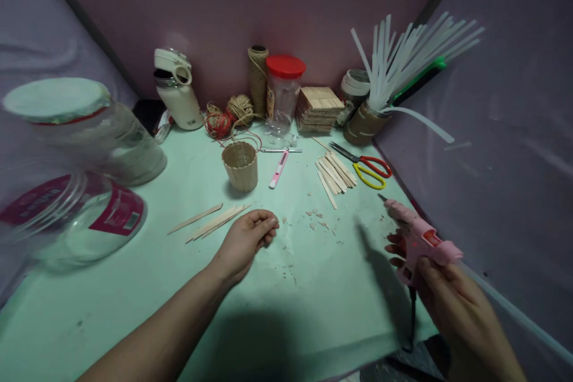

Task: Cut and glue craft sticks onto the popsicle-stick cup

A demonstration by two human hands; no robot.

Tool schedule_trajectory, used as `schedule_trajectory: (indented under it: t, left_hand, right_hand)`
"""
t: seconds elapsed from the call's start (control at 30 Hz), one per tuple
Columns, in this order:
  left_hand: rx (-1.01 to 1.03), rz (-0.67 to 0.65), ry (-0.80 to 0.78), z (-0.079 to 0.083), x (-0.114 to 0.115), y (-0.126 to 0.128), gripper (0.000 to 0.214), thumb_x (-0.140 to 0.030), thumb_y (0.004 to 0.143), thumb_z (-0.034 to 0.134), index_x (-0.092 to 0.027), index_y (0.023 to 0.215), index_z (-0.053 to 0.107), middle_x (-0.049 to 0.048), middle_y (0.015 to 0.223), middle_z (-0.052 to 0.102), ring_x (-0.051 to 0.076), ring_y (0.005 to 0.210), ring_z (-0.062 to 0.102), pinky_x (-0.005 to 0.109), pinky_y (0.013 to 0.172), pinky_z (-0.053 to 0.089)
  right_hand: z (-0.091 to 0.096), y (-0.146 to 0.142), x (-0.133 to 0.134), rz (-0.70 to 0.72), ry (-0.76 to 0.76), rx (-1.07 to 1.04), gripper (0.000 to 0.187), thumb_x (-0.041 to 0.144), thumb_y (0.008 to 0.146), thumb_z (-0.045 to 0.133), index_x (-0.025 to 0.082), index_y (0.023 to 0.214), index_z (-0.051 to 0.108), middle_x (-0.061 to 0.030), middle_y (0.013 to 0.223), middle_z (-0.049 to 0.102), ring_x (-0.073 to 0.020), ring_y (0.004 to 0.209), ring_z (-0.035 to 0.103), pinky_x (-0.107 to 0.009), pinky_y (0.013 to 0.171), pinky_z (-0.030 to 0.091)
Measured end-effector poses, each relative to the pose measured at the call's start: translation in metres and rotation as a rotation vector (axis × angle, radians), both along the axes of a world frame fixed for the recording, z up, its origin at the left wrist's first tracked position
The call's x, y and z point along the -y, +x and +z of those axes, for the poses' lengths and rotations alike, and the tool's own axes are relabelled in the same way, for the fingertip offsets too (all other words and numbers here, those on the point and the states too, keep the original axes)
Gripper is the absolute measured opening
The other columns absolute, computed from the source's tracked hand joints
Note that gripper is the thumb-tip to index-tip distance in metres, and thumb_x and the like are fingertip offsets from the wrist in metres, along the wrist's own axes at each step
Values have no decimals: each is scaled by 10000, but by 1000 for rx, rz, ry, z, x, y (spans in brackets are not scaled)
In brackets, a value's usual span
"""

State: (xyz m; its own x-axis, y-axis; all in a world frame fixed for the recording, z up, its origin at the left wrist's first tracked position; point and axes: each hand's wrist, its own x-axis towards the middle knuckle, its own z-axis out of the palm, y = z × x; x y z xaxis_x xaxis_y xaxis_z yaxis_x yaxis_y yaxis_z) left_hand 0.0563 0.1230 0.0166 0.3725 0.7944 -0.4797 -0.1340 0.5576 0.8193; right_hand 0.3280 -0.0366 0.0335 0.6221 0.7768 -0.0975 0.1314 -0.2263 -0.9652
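A pink hot glue gun [418, 236] is in my right hand [441, 283], raised at the right side of the table with its nozzle toward the back left. My left hand [248, 239] is low over the table, thumb and fingers drawn together; whatever they may pinch is hidden. Just left of it lie several thin wooden strips [217, 222]. Behind it stands a small round cup made of wooden sticks [242, 170], upright. Small wood chips [316, 215] are scattered to the right of my left hand.
A pink craft knife [279, 169], popsicle sticks [335, 173] and scissors [364, 167] lie mid-table. Along the back stand a bottle [181, 98], twine [242, 110], a red-lidded jar [285, 92] and a holder [364, 125] of glue sticks. Big jars [129, 149] crowd the left.
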Motion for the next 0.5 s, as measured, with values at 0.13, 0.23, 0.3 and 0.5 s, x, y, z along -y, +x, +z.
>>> schedule_trajectory:
  t: [0.13, 0.23, 0.3, 0.5]
  left_hand:
    - [61, -13, -62, 0, 4, 1, 225, -305, 729, 741, -136, 802, 613, 16, 755, 612, 76, 654, 506, 209, 621, 384]
    - [116, -6, -76, -3, 3, -1, 230, -305, 725, 750, -133, 799, 618, 22, 762, 612, 75, 658, 513, 205, 619, 382]
    - [142, -7, -85, -4, 2, -2, 240, -305, 719, 758, -130, 806, 619, 24, 763, 609, 75, 657, 516, 205, 617, 381]
    - [142, -32, -72, -4, 2, -3, 244, -304, 710, 760, -128, 800, 616, 19, 739, 598, 76, 630, 505, 217, 604, 373]
  right_hand:
    - [-6, -54, -9, 44, 67, -397, 437, 561, 776, 671, 199, 1018, 713, -127, 997, 732, -237, 790, 690, -328, 646, 570]
    - [-21, -81, -13, 194, 55, -497, 477, 577, 816, 622, 161, 1030, 716, -136, 964, 726, -211, 722, 673, -303, 616, 553]
    - [-31, -92, -15, 255, 33, -490, 481, 577, 847, 584, 143, 1001, 721, -134, 940, 720, -192, 702, 653, -281, 599, 532]
    - [-45, -97, -21, 276, 15, -371, 537, 610, 890, 483, 131, 986, 706, -107, 836, 693, -144, 600, 567, -249, 523, 456]
